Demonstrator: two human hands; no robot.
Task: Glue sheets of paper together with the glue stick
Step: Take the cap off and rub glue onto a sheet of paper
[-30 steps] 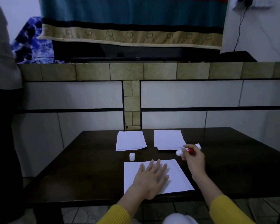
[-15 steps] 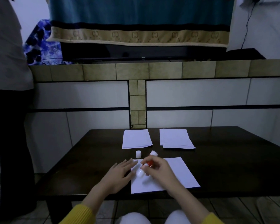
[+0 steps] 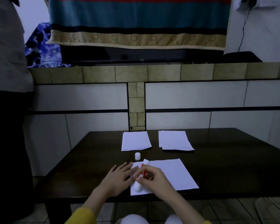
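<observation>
A white sheet of paper (image 3: 171, 173) lies at the near edge of the dark table (image 3: 225, 159). My right hand (image 3: 153, 180) grips a red and white glue stick (image 3: 141, 173), tilted, with its lower end over the sheet's left part. My left hand (image 3: 118, 177) lies flat with straight fingers on the sheet's left edge and the table beside it. The stick's white cap (image 3: 137, 156) stands upright just beyond the sheet. Two more piles of white paper lie farther back, one on the left (image 3: 135, 140) and one on the right (image 3: 174, 140).
A tiled wall (image 3: 192, 94) rises right behind the table's far edge, with a striped blanket (image 3: 136, 21) hanging above it. A person in dark trousers (image 3: 8, 126) stands at the table's left side. My knees show under the near edge.
My right hand has carried the glue stick from the far right of the sheet down to its left part. My left hand has slid from the sheet's middle to its left edge.
</observation>
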